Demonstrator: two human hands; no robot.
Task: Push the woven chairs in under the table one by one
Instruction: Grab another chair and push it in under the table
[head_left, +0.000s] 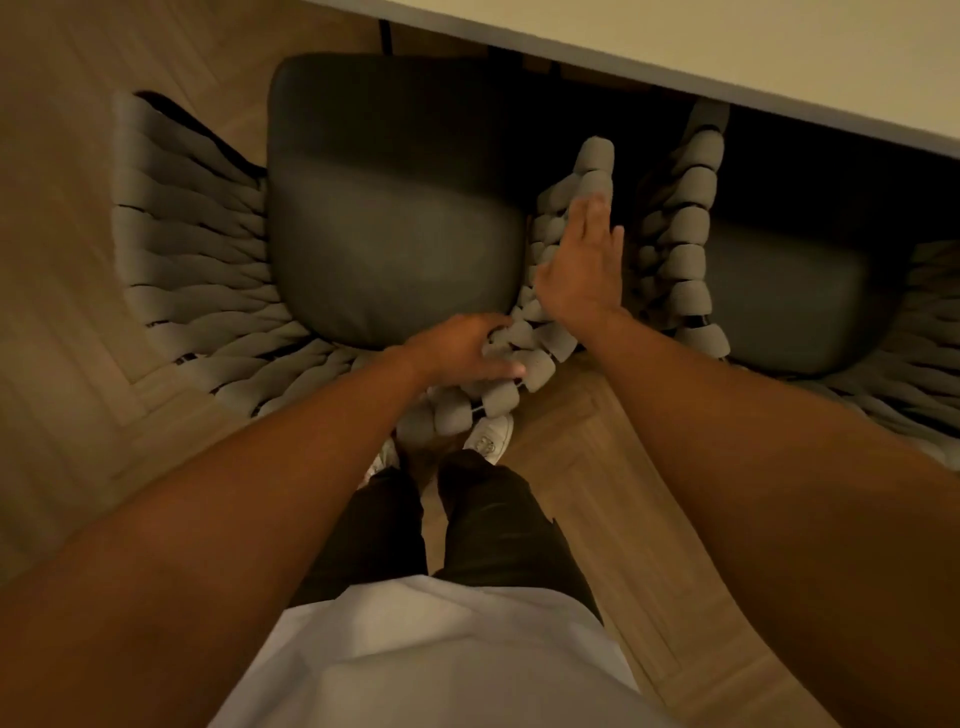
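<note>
Woven chair (395, 223), seen from above, stands on the wood floor (597, 467) with only its seat front under the pale table (727, 47), likely mid-push. A second chair (795, 291) sits just beside it, further under. Right hand (579, 270) rests flat, fingers straight, against the woven rim. Left hand (462, 348) curls around the backrest weave, steadying it.
</note>
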